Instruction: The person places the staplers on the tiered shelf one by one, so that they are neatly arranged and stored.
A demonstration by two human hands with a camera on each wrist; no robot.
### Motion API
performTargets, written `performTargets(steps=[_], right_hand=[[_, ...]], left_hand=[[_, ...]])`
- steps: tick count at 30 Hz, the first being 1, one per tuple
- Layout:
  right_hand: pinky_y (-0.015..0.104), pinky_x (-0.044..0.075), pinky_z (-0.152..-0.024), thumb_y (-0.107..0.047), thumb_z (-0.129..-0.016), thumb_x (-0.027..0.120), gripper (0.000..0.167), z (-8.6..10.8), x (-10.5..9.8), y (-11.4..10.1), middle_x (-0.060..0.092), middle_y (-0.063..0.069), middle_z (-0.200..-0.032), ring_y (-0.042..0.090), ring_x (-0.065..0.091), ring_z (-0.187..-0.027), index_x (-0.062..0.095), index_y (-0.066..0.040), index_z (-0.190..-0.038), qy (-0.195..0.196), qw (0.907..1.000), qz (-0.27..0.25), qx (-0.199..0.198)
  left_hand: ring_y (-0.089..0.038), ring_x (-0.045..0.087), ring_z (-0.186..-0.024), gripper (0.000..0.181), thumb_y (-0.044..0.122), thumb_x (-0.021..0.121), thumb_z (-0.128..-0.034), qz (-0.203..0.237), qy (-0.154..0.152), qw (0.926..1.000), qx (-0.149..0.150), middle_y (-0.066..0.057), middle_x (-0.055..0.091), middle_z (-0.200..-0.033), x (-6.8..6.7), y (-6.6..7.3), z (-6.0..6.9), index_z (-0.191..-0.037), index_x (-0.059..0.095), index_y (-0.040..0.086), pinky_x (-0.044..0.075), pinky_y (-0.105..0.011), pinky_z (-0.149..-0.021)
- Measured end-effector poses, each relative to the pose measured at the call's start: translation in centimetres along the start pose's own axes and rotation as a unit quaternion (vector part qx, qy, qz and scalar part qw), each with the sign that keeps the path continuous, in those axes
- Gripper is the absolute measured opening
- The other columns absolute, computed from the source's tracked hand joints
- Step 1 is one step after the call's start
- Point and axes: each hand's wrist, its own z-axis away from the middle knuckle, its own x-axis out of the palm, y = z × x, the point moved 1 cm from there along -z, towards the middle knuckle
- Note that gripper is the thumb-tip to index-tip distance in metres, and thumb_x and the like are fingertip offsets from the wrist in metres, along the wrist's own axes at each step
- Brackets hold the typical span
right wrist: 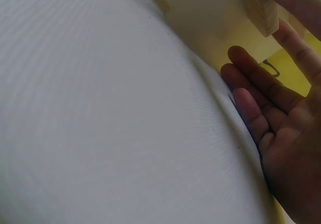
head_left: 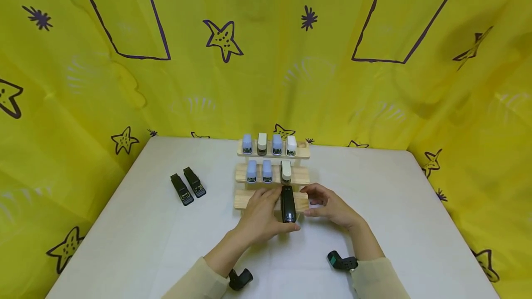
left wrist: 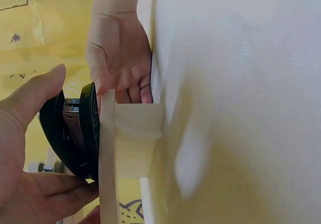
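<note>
A black stapler (head_left: 288, 206) stands on the lowest tier of a three-tier wooden stand (head_left: 242, 199), its length running front to back. My left hand (head_left: 261, 218) holds it from the left side, thumb at the near end and fingers toward the far end. In the left wrist view, the stapler (left wrist: 89, 128) rests with its base against the plank. At the right end of that same tier, my right hand (head_left: 332, 207) pinches the plank; the right wrist view has the thumb and index finger on either side of the plank end (right wrist: 266, 18), other fingers loosely bent.
On the upper two tiers stand several small light blue (head_left: 267, 170) and white pieces (head_left: 286, 170) resembling mini staplers. Two black staplers (head_left: 182, 189) (head_left: 194, 182) lie side by side on the white table (head_left: 137, 239), left of the stand. A yellow curtain (head_left: 266, 82) encloses the back and sides.
</note>
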Motion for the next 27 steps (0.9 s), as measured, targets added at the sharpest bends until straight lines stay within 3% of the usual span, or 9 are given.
performTargets(steps=[27], right_hand=[[0.032, 0.049, -0.094, -0.011, -0.082, 0.086, 0.056, -0.01, -0.05, -0.11, 0.059, 0.015, -0.136, 0.027, 0.059, -0.109, 0.061, -0.009, -0.132, -0.002, 1.0, -0.003, -0.007]], left_hand=[[-0.031, 0.043, -0.145, 0.102, 0.067, 0.081, -0.0775, -0.019, 0.005, 0.9998, -0.004, -0.009, 0.055, -0.154, 0.58, 0.34, -0.46, -0.153, 0.049, 0.007, 0.035, -0.049, -0.12]])
